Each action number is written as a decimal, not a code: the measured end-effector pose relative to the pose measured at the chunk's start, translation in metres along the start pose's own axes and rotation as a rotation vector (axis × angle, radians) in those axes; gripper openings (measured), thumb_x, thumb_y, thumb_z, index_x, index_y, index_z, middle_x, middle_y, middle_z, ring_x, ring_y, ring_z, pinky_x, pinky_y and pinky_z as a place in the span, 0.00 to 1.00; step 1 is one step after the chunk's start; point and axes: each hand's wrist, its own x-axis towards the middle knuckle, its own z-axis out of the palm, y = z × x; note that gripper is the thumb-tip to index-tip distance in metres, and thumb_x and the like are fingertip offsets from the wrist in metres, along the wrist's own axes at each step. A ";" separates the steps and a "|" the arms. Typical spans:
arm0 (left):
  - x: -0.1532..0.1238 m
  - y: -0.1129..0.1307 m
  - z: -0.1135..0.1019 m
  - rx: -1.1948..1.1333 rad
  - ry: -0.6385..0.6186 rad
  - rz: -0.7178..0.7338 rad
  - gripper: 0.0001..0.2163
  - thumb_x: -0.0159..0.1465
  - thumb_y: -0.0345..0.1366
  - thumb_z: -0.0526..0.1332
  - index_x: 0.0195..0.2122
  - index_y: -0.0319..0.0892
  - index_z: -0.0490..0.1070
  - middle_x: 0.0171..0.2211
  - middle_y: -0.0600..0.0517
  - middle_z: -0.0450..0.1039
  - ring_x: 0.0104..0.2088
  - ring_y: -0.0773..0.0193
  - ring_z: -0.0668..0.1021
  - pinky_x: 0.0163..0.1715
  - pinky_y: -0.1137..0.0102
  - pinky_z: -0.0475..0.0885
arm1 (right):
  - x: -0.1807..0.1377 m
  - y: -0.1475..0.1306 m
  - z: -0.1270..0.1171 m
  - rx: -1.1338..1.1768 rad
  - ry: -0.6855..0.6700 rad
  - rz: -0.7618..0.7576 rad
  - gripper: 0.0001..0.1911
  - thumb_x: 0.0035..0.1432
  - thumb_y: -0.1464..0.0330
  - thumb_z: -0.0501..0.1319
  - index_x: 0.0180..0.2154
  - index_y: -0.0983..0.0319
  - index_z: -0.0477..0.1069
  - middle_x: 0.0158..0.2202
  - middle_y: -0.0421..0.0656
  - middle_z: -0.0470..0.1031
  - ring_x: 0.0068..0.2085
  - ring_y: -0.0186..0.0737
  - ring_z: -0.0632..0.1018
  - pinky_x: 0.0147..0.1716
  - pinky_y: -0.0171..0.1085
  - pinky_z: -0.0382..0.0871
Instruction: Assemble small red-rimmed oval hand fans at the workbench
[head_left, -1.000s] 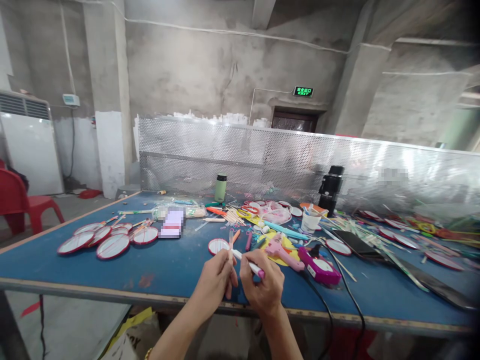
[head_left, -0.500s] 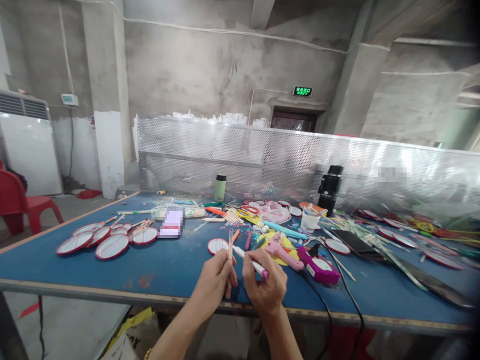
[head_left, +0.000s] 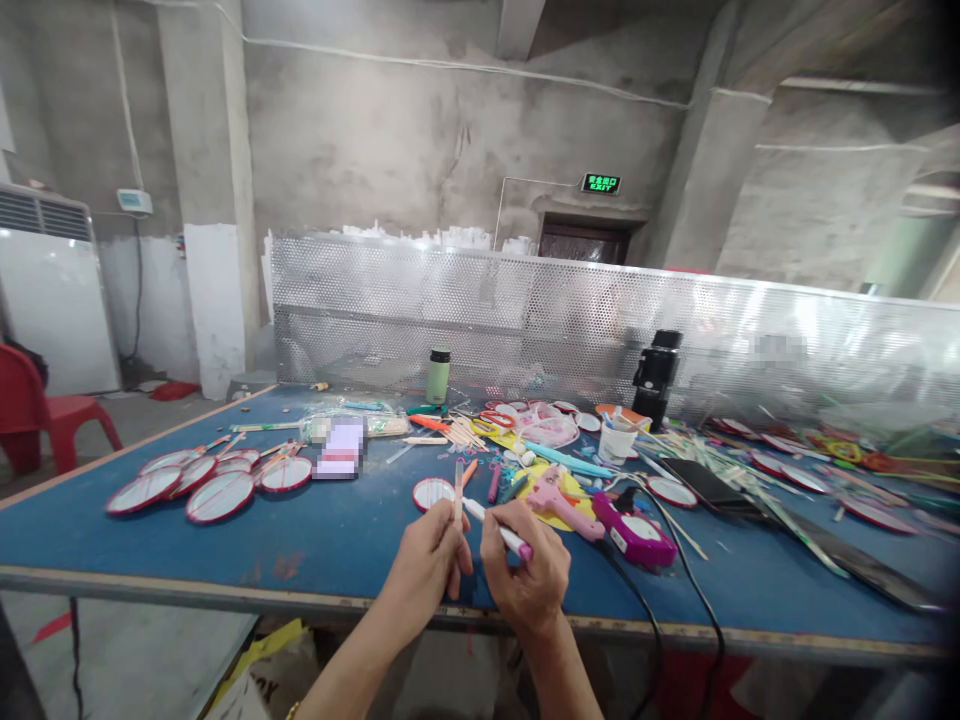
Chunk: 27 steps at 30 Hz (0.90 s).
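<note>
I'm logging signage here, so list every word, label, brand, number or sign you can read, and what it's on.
"安全出口 EXIT": green sign.
"X": bag below the table; what precedes it is unclear.
Purple box, small white box: markings too small to read.
Pixelated rectangle: unreadable.
Marker, stick: no readable text.

The left hand (head_left: 431, 552) is hiding part of a flat, narrow, pale stick (head_left: 458, 482); the right hand (head_left: 529, 565) is covering part of a white-and-purple marker (head_left: 513, 539); pixelation is blurring a flat lilac rectangle (head_left: 341, 447); the view's left edge is cropping a red plastic chair (head_left: 28, 408)
</note>
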 end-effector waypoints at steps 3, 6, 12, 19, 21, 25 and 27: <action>0.000 0.001 0.000 0.011 0.008 -0.003 0.11 0.64 0.45 0.53 0.32 0.42 0.62 0.19 0.59 0.67 0.12 0.73 0.65 0.13 0.77 0.55 | 0.000 0.000 0.000 0.008 0.005 -0.011 0.05 0.58 0.76 0.58 0.32 0.61 0.68 0.24 0.37 0.70 0.24 0.31 0.70 0.27 0.32 0.64; -0.001 0.003 0.000 0.018 0.012 0.007 0.12 0.64 0.46 0.54 0.31 0.43 0.61 0.18 0.60 0.65 0.12 0.73 0.64 0.13 0.78 0.55 | 0.001 -0.001 0.000 0.015 -0.032 -0.006 0.05 0.58 0.76 0.58 0.31 0.61 0.67 0.24 0.37 0.69 0.24 0.31 0.70 0.27 0.32 0.63; -0.002 0.002 -0.001 -0.001 -0.009 -0.002 0.12 0.65 0.46 0.53 0.33 0.42 0.62 0.20 0.58 0.68 0.12 0.73 0.65 0.13 0.77 0.55 | 0.000 0.000 -0.001 -0.015 0.012 -0.006 0.06 0.58 0.76 0.58 0.31 0.61 0.67 0.23 0.37 0.68 0.23 0.31 0.69 0.26 0.32 0.62; 0.000 -0.002 -0.002 -0.021 -0.017 -0.016 0.13 0.64 0.47 0.54 0.33 0.42 0.62 0.20 0.58 0.69 0.12 0.74 0.64 0.12 0.78 0.53 | 0.000 0.001 0.002 -0.006 0.057 -0.022 0.05 0.57 0.77 0.58 0.32 0.61 0.67 0.23 0.37 0.68 0.24 0.31 0.69 0.27 0.32 0.63; 0.001 -0.003 -0.003 -0.023 -0.019 -0.012 0.13 0.64 0.47 0.54 0.33 0.42 0.62 0.20 0.58 0.69 0.12 0.74 0.64 0.12 0.78 0.53 | 0.000 0.001 0.003 -0.007 0.030 -0.005 0.05 0.58 0.76 0.57 0.32 0.61 0.68 0.24 0.37 0.69 0.25 0.31 0.70 0.28 0.32 0.64; -0.002 0.003 -0.004 0.000 -0.021 -0.040 0.13 0.63 0.48 0.55 0.33 0.42 0.63 0.19 0.57 0.70 0.12 0.74 0.65 0.12 0.79 0.52 | -0.001 0.001 0.002 0.007 0.073 0.010 0.05 0.58 0.76 0.58 0.33 0.61 0.68 0.24 0.38 0.70 0.25 0.32 0.71 0.28 0.32 0.66; -0.003 0.007 -0.004 -0.010 -0.021 -0.069 0.14 0.62 0.49 0.55 0.34 0.42 0.63 0.20 0.56 0.70 0.12 0.74 0.66 0.11 0.79 0.51 | -0.002 0.000 0.001 0.009 0.199 0.006 0.08 0.57 0.78 0.59 0.37 0.61 0.70 0.28 0.40 0.73 0.28 0.34 0.74 0.30 0.34 0.68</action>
